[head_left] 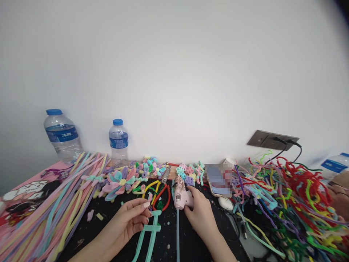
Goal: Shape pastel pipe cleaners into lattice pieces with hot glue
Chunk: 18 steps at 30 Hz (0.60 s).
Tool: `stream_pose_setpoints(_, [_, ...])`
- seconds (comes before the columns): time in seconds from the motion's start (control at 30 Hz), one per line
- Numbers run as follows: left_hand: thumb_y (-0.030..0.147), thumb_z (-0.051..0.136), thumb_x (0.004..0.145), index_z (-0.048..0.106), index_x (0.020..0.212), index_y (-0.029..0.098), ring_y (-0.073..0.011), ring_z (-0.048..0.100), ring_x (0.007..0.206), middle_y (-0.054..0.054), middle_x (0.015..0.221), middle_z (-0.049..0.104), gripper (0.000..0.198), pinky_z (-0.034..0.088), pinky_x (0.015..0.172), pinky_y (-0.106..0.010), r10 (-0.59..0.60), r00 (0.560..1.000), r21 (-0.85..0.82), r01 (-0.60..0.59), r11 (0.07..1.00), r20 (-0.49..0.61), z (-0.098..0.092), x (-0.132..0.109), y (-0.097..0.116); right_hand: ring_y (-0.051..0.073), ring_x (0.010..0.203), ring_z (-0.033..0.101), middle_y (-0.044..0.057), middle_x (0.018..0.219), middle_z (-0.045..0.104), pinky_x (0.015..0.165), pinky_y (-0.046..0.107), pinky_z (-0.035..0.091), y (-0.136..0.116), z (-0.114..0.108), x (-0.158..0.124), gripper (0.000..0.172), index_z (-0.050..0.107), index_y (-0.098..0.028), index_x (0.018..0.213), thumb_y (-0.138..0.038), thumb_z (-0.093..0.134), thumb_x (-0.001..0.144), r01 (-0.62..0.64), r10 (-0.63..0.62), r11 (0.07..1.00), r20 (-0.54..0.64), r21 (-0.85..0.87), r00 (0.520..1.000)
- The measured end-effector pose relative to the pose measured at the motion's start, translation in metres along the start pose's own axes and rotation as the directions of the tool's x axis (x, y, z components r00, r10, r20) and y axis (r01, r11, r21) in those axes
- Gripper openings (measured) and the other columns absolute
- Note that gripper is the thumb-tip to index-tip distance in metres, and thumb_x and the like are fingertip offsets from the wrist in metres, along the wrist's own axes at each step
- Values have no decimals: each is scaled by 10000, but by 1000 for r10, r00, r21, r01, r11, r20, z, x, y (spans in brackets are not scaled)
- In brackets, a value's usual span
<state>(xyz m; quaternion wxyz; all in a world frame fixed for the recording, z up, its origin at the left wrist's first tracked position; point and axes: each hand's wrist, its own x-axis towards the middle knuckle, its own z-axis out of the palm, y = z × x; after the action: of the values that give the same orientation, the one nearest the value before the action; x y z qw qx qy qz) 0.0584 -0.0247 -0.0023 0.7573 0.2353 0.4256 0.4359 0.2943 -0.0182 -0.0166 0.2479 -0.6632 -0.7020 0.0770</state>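
Note:
My left hand (130, 220) is palm-up with fingers curled in a pinch around the top of a mint-green pipe-cleaner piece (149, 233) that runs down toward me. My right hand (201, 214) is wrapped on the handle of a pink hot glue gun (180, 194), which rests on the black mat (174, 243) with its nozzle pointing away. A clear glue stick (177, 233) trails from the gun's back. Red-handled and yellow-handled pliers (159, 194) lie just beyond my left fingers.
A bundle of long pastel pipe cleaners (51, 214) lies at left, a tangled multicoloured heap (294, 203) at right. Finished flowers (120, 182), a phone (219, 180), two water bottles (62, 134) (119, 140) and a wall socket (271, 140) with cables line the back.

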Motion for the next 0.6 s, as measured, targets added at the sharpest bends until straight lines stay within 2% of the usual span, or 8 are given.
stream_pose_setpoints(0.1, [244,792,630,623,787,139,-70,603,494,18,590,665,253,491,465,-123,7,1000,23,-8,1000,25,2,-1,1,314,1032,505,137,1101,585,835,456,368,-1,-1,-1,549,494,-148,1201,-89,468,655,-11,12,996,8,-89,1000])
stream_pose_setpoints(0.2, [284,800,614,614,756,133,-65,591,472,15,579,664,279,466,442,-116,2,999,85,-5,996,43,6,-4,2,329,1082,442,128,1159,532,844,477,348,-7,-8,-2,531,494,-188,1187,-98,484,663,10,-16,997,-68,-81,998])
stream_pose_setpoints(0.27, [320,794,615,608,748,129,-70,592,457,7,569,667,298,449,426,-118,-6,997,155,-6,988,75,7,-6,1,305,1094,422,112,1166,508,861,458,345,-11,-12,-4,419,497,-200,1143,-132,480,730,81,-80,997,-135,7,988])
stream_pose_setpoints(0.33, [361,771,636,600,729,127,-87,606,449,-13,564,676,305,439,420,-128,-15,991,252,-20,967,135,8,-6,-2,249,994,475,87,1042,539,830,394,376,-16,-14,-7,230,514,-194,1036,-177,430,823,177,-156,973,-144,145,977])
stream_pose_setpoints(0.37, [377,752,655,597,717,125,-99,617,451,-27,568,683,302,437,422,-136,-17,984,309,-38,950,175,8,-6,-4,220,905,500,69,950,550,785,355,397,-19,-14,-10,163,518,-191,968,-194,397,859,205,-184,954,-116,218,976])
stream_pose_setpoints(0.43, [391,710,696,598,693,123,-121,636,458,-48,574,693,290,433,427,-149,-8,968,417,-101,903,252,8,-6,-10,179,773,508,39,832,541,708,300,413,-25,-12,-15,161,511,-190,885,-210,352,900,240,-240,911,-40,334,970])
stream_pose_setpoints(0.5, [383,667,736,615,689,122,-136,651,474,-54,573,694,270,434,438,-157,23,953,508,-181,842,301,9,-7,-15,162,753,505,28,815,537,693,271,420,-32,-9,-20,158,503,-193,859,-218,356,911,288,-333,867,43,408,942])
stream_pose_setpoints(0.6, [368,629,763,639,675,123,-144,654,477,-48,558,683,260,453,456,-167,86,945,605,-271,748,317,11,-11,-20,153,764,509,21,815,539,697,248,432,-42,-9,-25,171,495,-199,837,-233,350,922,356,-450,821,123,448,884])
